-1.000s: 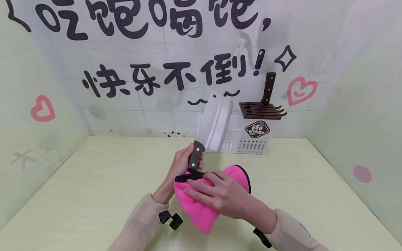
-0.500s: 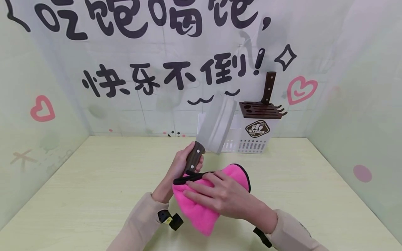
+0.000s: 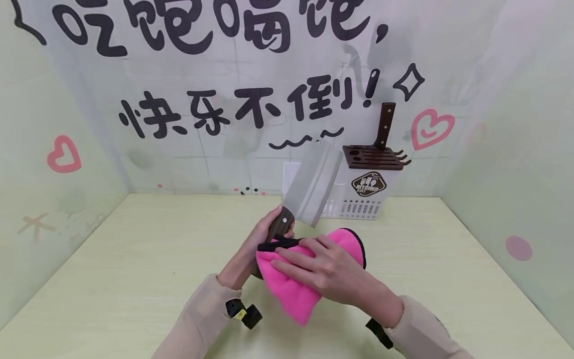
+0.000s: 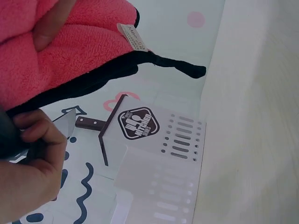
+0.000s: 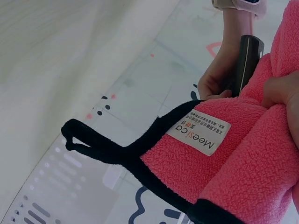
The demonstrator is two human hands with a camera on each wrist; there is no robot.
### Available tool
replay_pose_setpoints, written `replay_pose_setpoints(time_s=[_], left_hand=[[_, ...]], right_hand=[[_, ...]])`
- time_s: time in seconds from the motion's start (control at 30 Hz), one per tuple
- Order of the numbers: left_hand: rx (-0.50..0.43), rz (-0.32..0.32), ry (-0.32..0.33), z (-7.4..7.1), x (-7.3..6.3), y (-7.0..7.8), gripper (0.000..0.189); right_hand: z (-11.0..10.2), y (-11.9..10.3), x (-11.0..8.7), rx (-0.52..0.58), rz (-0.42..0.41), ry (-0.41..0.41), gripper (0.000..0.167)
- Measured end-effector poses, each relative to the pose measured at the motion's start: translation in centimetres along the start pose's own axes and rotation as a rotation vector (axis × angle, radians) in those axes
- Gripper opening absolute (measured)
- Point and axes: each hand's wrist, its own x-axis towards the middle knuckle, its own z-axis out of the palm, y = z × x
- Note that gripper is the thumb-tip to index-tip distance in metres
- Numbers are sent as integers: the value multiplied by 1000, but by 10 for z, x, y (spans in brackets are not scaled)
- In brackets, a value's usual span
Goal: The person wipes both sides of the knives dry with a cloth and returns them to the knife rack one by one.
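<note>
- Pale tabletop (image 3: 112, 269), doodled wall (image 3: 179, 164), white rack (image 3: 358, 198) out back
- left hand (image 3: 256, 244) wrapped round the handle (image 3: 280, 225) of a tilted cleaver (image 3: 311, 184)
- right hand (image 3: 329, 271) clamped on pink cloth (image 3: 289, 294), partly covering that handle

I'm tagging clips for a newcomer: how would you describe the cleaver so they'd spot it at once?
Find the pale table below the black wall lettering, then the left hand over it. Gripped there by its dark handle is the cleaver, its blade slanting up in front of the white rack. Unlike the riveted handle standing in that rack, it shows a broad silver blade.
</note>
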Motion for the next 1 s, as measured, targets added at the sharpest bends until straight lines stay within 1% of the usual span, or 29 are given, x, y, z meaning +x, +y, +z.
replay_pose_setpoints(time_s=[0.13, 0.23, 0.37, 0.47, 0.57, 0.7, 0.77, 0.83, 1.0], left_hand=[[57, 14, 12, 1, 0, 1, 40], [149, 32, 48, -1, 1, 1, 41], [297, 39, 84, -6, 2, -1, 49], [364, 36, 105, -9, 2, -3, 52], [387, 45, 128, -12, 2, -6, 48], [390, 68, 166, -13, 4, -9, 44], [398, 63, 184, -13, 5, -9, 42], [407, 52, 185, -13, 4, -7, 41], [417, 36, 139, -16, 1, -7, 34]], right_hand=[[-1, 1, -1, -3, -4, 6, 36], [-2, 2, -3, 9, 6, 12, 35], [-4, 4, -6, 31, 25, 7, 33], [-5, 7, -8, 41, 43, -2, 32], [-6, 10, -10, 48, 68, -1, 32], [-6, 13, -13, 51, 106, 10, 33], [-5, 14, -14, 49, 128, 15, 33], [-6, 16, -14, 47, 154, 21, 32], [-6, 19, -16, 26, 216, 44, 33]])
